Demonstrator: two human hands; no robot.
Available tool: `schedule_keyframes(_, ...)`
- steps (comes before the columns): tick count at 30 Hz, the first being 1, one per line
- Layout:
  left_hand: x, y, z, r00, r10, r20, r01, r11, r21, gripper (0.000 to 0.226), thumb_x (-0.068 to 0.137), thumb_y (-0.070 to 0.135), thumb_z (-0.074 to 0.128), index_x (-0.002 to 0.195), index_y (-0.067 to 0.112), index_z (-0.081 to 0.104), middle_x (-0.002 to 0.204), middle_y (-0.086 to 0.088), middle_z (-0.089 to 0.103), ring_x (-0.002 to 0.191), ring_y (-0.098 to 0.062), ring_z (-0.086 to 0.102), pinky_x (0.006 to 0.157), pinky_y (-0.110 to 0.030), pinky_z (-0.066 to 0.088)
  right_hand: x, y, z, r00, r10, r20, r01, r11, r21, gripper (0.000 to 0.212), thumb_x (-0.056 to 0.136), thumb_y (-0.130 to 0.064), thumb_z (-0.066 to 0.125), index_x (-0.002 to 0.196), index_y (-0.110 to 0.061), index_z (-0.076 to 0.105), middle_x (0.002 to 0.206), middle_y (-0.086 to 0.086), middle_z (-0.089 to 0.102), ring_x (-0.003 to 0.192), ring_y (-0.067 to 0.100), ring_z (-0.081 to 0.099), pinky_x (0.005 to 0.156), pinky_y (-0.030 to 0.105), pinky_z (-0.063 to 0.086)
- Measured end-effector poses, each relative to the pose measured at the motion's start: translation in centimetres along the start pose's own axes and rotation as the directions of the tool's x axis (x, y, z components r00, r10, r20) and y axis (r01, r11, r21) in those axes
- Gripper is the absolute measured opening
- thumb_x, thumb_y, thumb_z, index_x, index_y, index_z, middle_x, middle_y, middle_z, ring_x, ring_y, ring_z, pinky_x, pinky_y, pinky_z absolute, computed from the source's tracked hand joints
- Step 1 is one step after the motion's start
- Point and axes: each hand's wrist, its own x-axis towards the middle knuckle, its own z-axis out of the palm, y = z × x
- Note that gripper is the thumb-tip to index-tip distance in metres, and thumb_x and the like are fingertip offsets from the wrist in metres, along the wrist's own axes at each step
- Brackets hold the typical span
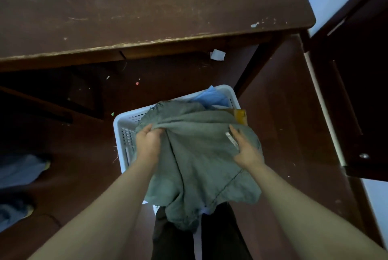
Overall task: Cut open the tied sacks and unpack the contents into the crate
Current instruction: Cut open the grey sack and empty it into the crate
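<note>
Limp, creased grey-green sack (201,155) over white crate (122,121)

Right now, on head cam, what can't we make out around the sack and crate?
Head view:
- Crate interior: mostly covered by the sack; only a blue item and a brown corner show.
- Sack's contents and tie: hidden in its folds.
- Pale strip at the right hand: too small, blurred.
- Left hand fingers: buried in a sack fold.
- Bluish fabric: cut off by left edge.
</note>
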Motion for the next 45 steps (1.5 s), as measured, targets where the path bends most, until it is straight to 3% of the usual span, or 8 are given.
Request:
schedule_keyframes(5, 0.8, 1.2, 0.3, 0.98, -0.1, -0.17, 0.098, 0.995, -0.019, 0.015, 0.08, 0.016, 0.054, 0.066, 0.019, 0.056, 0.065, 0.001, 0.053, 0.063, -0.015, 0.046, 0.057, -0.029, 0.035, 3.5, 0.0, 1.1, 0.996, 0.027, 0.079, -0.018, 0.994, -0.109, 0.043, 0.088, -0.024, 0.059, 0.13, -0.023, 0.052, 0.142, 0.009, 0.046, 0.12, 0.027, 0.051, 0.086, 0.03, 0.04)
schedule_keyframes(10, 0.8, 0.6, 0.4, 0.973, -0.075, -0.216, 0.091, 0.994, 0.065, 0.014, 0.083, 0.019, 0.055, 0.077, 0.008, 0.061, 0.062, 0.001, 0.049, 0.064, -0.02, 0.048, 0.061, -0.029, 0.039, -0.6, -1.0, 1.3, 0.952, 0.191, -0.239, -0.118, 0.95, 0.289, 0.025, 0.09, -0.013, 0.051, 0.112, -0.013, 0.063, 0.109, 0.013, 0.066, 0.104, 0.033, 0.059, 0.079, 0.03, 0.044)
schedule_keyframes(16, -0.7, 0.5, -0.2, 0.95, 0.105, 0.294, -0.196, 0.934, 0.3, 0.094, 0.066, 0.006, 0.072, 0.145, 0.03, 0.027, 0.132, -0.004, 0.049, 0.118, -0.023, 0.05, 0.092, -0.043, 0.048, -6.4, -10.8, -2.7, 0.858, -0.207, -0.47, 0.466, 0.7, 0.541, 0.018, 0.082, -0.023, 0.056, 0.089, -0.033, 0.07, 0.082, -0.008, 0.071, 0.079, 0.009, 0.065, 0.071, 0.028, 0.05)
schedule_keyframes(23, -3.1, 1.0, -1.3, 0.884, 0.047, 0.465, -0.323, 0.78, 0.536, 0.133, 0.045, 0.026, 0.079, 0.151, 0.027, -0.003, 0.157, -0.011, -0.005, 0.145, -0.024, -0.002, 0.113, -0.041, 0.018, -8.1, -14.7, -3.7, 0.879, -0.236, -0.413, 0.439, 0.739, 0.512, 0.016, 0.084, -0.032, 0.054, 0.076, -0.021, 0.063, 0.069, 0.002, 0.065, 0.07, 0.017, 0.063, 0.069, 0.038, 0.053)
schedule_keyframes(31, -5.2, 2.2, 0.4, 0.957, 0.15, 0.25, -0.206, 0.954, 0.216, 0.009, 0.091, 0.008, 0.056, 0.099, 0.01, 0.057, 0.115, -0.019, 0.056, 0.112, -0.032, 0.055, 0.095, -0.042, 0.045, -9.2, -18.4, -5.0, 0.867, -0.39, -0.309, 0.495, 0.74, 0.456, 0.018, 0.085, -0.022, 0.062, 0.099, -0.014, 0.07, 0.091, 0.005, 0.072, 0.089, 0.02, 0.066, 0.081, 0.044, 0.054)
schedule_keyframes(35, -4.8, 5.4, 0.1, 0.996, -0.065, 0.055, 0.071, 0.992, -0.109, 0.015, 0.095, 0.017, 0.05, 0.089, 0.015, 0.064, 0.076, 0.0, 0.067, 0.074, -0.015, 0.062, 0.059, -0.024, 0.049, -8.9, -15.2, -6.5, 0.927, -0.304, -0.221, 0.372, 0.663, 0.65, 0.057, 0.08, -0.015, 0.071, 0.132, -0.027, 0.051, 0.126, -0.005, 0.06, 0.116, 0.008, 0.056, 0.093, 0.021, 0.049)
schedule_keyframes(39, -4.4, 8.5, -0.9, 0.969, -0.174, 0.175, 0.22, 0.931, -0.293, 0.022, 0.097, 0.021, 0.046, 0.09, 0.013, 0.065, 0.089, -0.006, 0.071, 0.089, -0.021, 0.065, 0.076, -0.035, 0.053, -8.9, -8.7, -6.3, 0.969, 0.008, -0.245, 0.175, 0.679, 0.713, 0.08, 0.068, -0.023, 0.083, 0.136, -0.03, 0.042, 0.128, -0.006, 0.056, 0.107, 0.004, 0.058, 0.085, 0.024, 0.051)
schedule_keyframes(45, -4.2, 10.0, -1.3, 0.919, -0.225, 0.323, 0.328, 0.891, -0.312, 0.031, 0.098, 0.027, 0.039, 0.1, 0.011, 0.066, 0.097, -0.012, 0.072, 0.092, -0.028, 0.067, 0.07, -0.04, 0.054, -8.0, -8.0, -2.8, 0.994, -0.063, -0.089, 0.109, 0.635, 0.765, 0.101, 0.055, -0.022, 0.092, 0.137, -0.034, 0.034, 0.123, -0.027, 0.052, 0.107, -0.006, 0.054, 0.088, 0.021, 0.048)
